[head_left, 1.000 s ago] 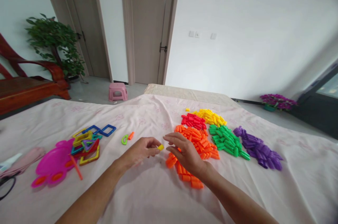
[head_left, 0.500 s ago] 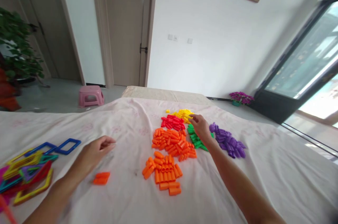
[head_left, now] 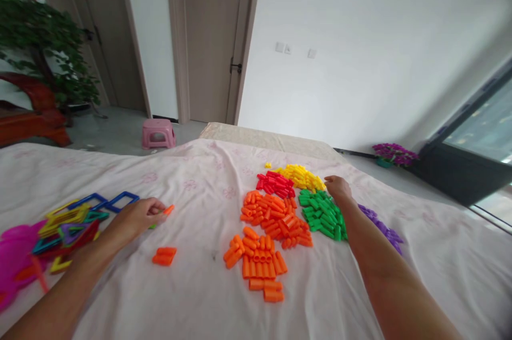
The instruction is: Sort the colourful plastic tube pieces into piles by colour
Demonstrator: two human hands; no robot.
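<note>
My left hand (head_left: 140, 217) is closed, pinching a small orange plastic piece (head_left: 169, 210) that sticks out past the fingertips. A bit of green (head_left: 152, 226) shows just under those fingers. Two orange tubes (head_left: 164, 256) lie side by side on the cloth nearer me. My right hand (head_left: 339, 189) is by the right end of the yellow pile (head_left: 301, 176), above the green pile (head_left: 323, 213). Its fingers are drawn together, and what they hold, if anything, is hidden. The right forearm partly covers the purple pile (head_left: 382, 227).
Red pieces (head_left: 275, 183) and a large orange heap (head_left: 276, 217) fill the middle, with more orange tubes (head_left: 258, 265) in front. Coloured magnetic frames (head_left: 70, 217) and a pink sheet-like thing (head_left: 18, 254) lie at the left. A pink stool (head_left: 159, 133) stands beyond the cloth-covered table (head_left: 192, 286).
The left hand now has an orange piece in its fingers. My right hand has moved right, off the yellow pile, uncovering more green pieces. The camera view has turned left.
</note>
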